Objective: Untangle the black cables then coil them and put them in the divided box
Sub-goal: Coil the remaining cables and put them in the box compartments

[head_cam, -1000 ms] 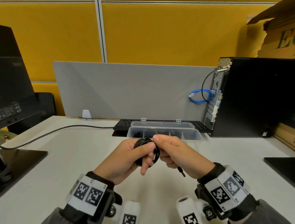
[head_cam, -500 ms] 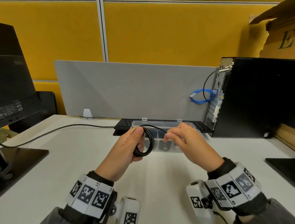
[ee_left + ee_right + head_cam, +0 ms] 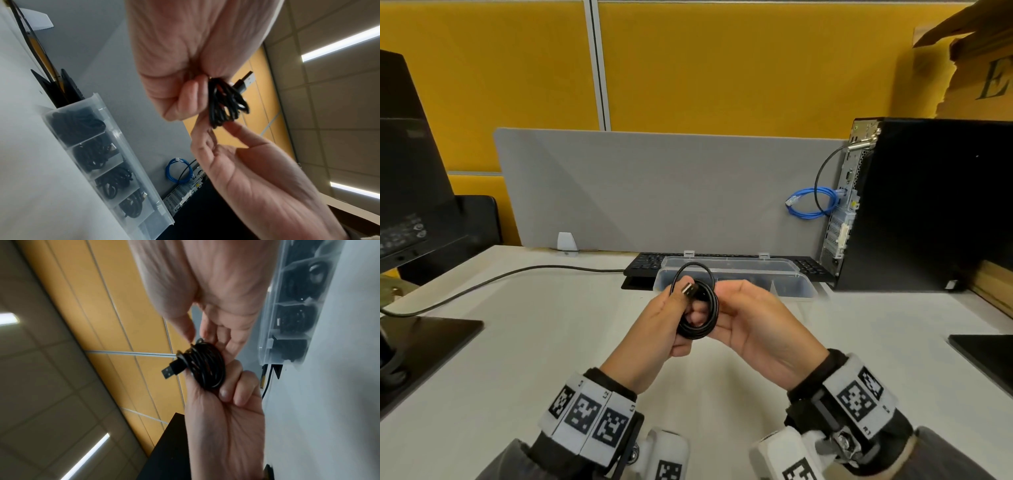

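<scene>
- One black cable (image 3: 700, 315), coiled, hangs in the air over the desk's (image 3: 551, 342) middle, just before the divided box (image 3: 803, 290) near the back edge.
- Left hand (image 3: 654, 329) curls round the coil, thumb clamping; right hand (image 3: 753, 325) lightly pinches its other side.
- Light, limp and springy, I judge: one loop stands loose, so grip across the bundled turns.
- Four compartments hold coils; a fifth looks empty.

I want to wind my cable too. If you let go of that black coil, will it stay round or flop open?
Probably springs loose: one loop bulges above the black coil. Likely light and bendy: thin strands curl tight inside the left hand.
</scene>
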Demonstrator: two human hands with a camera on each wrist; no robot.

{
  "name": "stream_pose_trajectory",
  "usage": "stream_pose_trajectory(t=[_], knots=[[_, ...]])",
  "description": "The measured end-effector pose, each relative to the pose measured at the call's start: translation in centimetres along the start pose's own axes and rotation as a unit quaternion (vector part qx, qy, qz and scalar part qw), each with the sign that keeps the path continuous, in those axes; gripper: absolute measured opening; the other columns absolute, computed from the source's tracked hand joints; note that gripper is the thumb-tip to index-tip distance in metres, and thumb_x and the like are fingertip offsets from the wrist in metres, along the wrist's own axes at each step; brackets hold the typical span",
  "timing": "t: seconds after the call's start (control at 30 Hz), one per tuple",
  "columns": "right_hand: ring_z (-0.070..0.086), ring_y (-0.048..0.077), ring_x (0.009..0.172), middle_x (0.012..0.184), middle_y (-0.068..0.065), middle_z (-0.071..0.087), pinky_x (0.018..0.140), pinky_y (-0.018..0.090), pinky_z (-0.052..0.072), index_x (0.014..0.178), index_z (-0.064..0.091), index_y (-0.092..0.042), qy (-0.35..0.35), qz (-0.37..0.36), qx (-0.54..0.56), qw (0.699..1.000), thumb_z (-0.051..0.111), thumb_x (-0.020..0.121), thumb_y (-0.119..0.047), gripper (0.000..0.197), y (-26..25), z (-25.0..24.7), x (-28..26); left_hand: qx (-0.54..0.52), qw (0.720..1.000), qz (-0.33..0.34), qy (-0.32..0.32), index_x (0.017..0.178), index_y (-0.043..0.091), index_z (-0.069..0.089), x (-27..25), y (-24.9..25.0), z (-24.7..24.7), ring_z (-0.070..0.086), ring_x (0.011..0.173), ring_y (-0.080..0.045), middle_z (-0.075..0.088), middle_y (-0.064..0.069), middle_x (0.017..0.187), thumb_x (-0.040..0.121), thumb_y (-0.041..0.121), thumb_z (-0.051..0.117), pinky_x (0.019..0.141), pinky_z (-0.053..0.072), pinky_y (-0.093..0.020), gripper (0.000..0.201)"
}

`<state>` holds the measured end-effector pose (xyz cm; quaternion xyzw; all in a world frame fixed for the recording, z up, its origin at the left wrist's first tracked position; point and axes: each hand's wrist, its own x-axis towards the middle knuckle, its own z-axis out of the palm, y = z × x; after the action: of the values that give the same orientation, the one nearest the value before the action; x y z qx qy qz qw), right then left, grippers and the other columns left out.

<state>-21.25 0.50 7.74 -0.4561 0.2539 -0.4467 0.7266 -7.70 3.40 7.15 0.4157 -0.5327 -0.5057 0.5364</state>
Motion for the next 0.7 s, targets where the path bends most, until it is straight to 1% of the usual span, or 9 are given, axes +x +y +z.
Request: stream_pose_trajectory(t=[0.07, 0.13, 0.2, 0.3, 0.37, 0.43, 0.57, 0.63, 0.7], knots=[[0.066, 0.023, 0.076, 0.083, 0.015, 0.065, 0.076, 0.033, 0.055, 0.121, 0.044, -0.01, -0.035, -0.011, -0.023, 0.999, 0.059, 0.088, -0.01, 0.036, 0.0, 0.1, -0.2, 0.017, 1.0, -0.002, 0.006, 0.073, 0.016, 0.043, 0.1, -0.2, -0.2, 0.023, 0.04, -0.003, 0.038, 0.009, 0.053, 0.094, 0.044, 0.034, 0.041, 0.018, -0.017, 0.036], [0.064, 0.025, 0.083, 0.085, 0.014, 0.062, 0.087, 0.038, 0.053, 0.121, 0.048, -0.02, -0.071, -0.039, -0.103, 0.991, 0.068, 0.08, -0.003, 0.048, 0.1, 0.4, -0.6, 0.034, 0.999, -0.005, 0.008, 0.073, 0.015, 0.045, 0.1, -0.2, -0.3, 0.022, 0.041, -0.005, 0.036, 0.01, 0.049, 0.094, 0.045, 0.034, 0.041, 0.019, -0.017, 0.038], [0.066, 0.029, 0.084, 0.084, 0.013, 0.064, 0.087, 0.042, 0.054, 0.111, 0.058, -0.019, -0.055, -0.067, -0.171, 0.981, 0.069, 0.079, -0.001, 0.039, 0.2, 0.5, -0.8, 0.049, 0.999, -0.006, 0.007, 0.076, 0.016, 0.051, 0.1, -0.3, -0.1, 0.023, 0.042, -0.005, 0.034, 0.008, 0.05, 0.092, 0.046, 0.037, 0.041, 0.02, -0.018, 0.037], [0.068, 0.028, 0.086, 0.093, 0.01, 0.067, 0.078, 0.043, 0.057, 0.096, 0.068, -0.022, 0.006, -0.127, -0.237, 0.963, 0.07, 0.08, -0.011, 0.02, 0.1, 0.4, -0.5, 0.057, 0.998, 0.007, 0.002, 0.082, 0.026, 0.058, 0.0, -0.4, 0.2, 0.023, 0.044, -0.005, 0.032, 0.009, 0.054, 0.096, 0.041, 0.035, 0.042, 0.02, -0.018, 0.03], [0.065, 0.021, 0.088, 0.1, 0.002, 0.061, 0.076, 0.04, 0.057, 0.086, 0.071, -0.025, 0.049, -0.2, -0.327, 0.922, 0.073, 0.078, -0.018, 0.011, 0.2, 0.1, -0.2, 0.067, 0.998, 0.009, -0.002, 0.074, 0.033, 0.059, 0.1, -0.5, 0.1, 0.024, 0.044, -0.004, 0.034, 0.009, 0.056, 0.097, 0.039, 0.035, 0.043, 0.021, -0.018, 0.034], [0.062, 0.011, 0.082, 0.094, -0.003, 0.06, 0.073, 0.031, 0.054, 0.08, 0.07, -0.021, 0.077, -0.269, -0.405, 0.87, 0.074, 0.077, -0.02, 0.005, -0.3, -0.2, -0.2, 0.095, 0.995, -0.004, 0.005, 0.071, 0.025, 0.05, 0.1, -0.6, -0.3, 0.025, 0.043, -0.004, 0.035, 0.008, 0.058, 0.097, 0.04, 0.036, 0.043, 0.023, -0.017, 0.033], [0.061, 0.009, 0.065, 0.069, -0.008, 0.065, 0.062, 0.021, 0.048, 0.076, 0.064, -0.016, 0.105, -0.367, -0.406, 0.831, 0.071, 0.079, -0.018, 0.008, -2.2, -0.4, -0.8, 0.142, 0.987, -0.004, 0.076, 0.071, 0.016, 0.043, 0.4, -0.5, -1.5, 0.031, 0.042, -0.003, 0.04, 0.009, 0.056, 0.095, 0.042, 0.039, 0.046, 0.028, -0.018, 0.035], [0.059, 0.009, 0.066, 0.068, -0.01, 0.062, 0.06, 0.015, 0.046, 0.076, 0.062, -0.015, 0.114, -0.409, -0.482, 0.767, 0.071, 0.08, -0.02, 0.011, -2.9, -0.5, -1.2, 0.138, 0.984, 0.033, 0.109, 0.072, 0.017, 0.046, 0.5, -0.3, -1.8, 0.035, 0.045, -0.001, 0.045, 0.008, 0.061, 0.095, 0.039, 0.04, 0.047, 0.031, -0.016, 0.032], [0.057, 0.007, 0.072, 0.069, -0.012, 0.058, 0.061, 0.011, 0.044, 0.08, 0.059, -0.016, 0.091, -0.384, -0.591, 0.704, 0.067, 0.083, -0.024, 0.011, -3.1, -0.9, -1.3, 0.124, 0.981, 0.066, 0.131, 0.074, 0.016, 0.047, 0.5, -0.1, -1.9, 0.039, 0.051, 0.0, 0.049, 0.008, 0.066, 0.096, 0.036, 0.041, 0.047, 0.033, -0.012, 0.03]])
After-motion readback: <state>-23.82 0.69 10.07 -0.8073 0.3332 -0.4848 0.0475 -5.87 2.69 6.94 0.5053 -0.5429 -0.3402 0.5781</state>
